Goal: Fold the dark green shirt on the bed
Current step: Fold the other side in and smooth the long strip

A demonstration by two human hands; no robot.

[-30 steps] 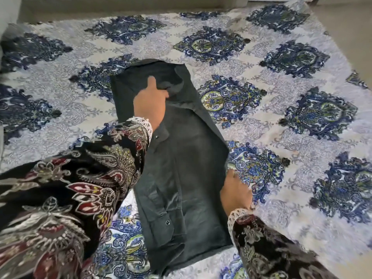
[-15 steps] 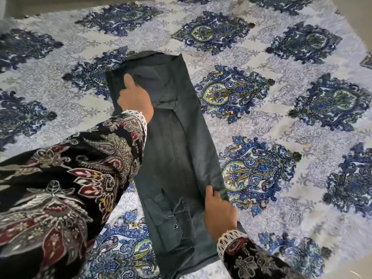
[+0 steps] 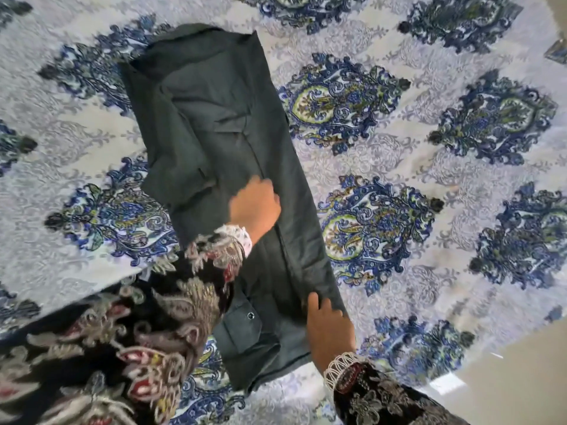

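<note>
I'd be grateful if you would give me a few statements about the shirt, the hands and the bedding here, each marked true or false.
1. The dark green shirt lies as a long narrow strip on the bed. True.
2. The left hand rests near the collar end of the shirt. False: it is around the middle of the strip.
3. The right hand is at the shirt's near end, by its right edge. True.
4. The bed cover is plain white. False: it is pale with blue ornamental medallions.
5. A snap button shows on the shirt near the lower end. True.
6. Both hands are lifted clear of the shirt. False: both are on the fabric.
</note>
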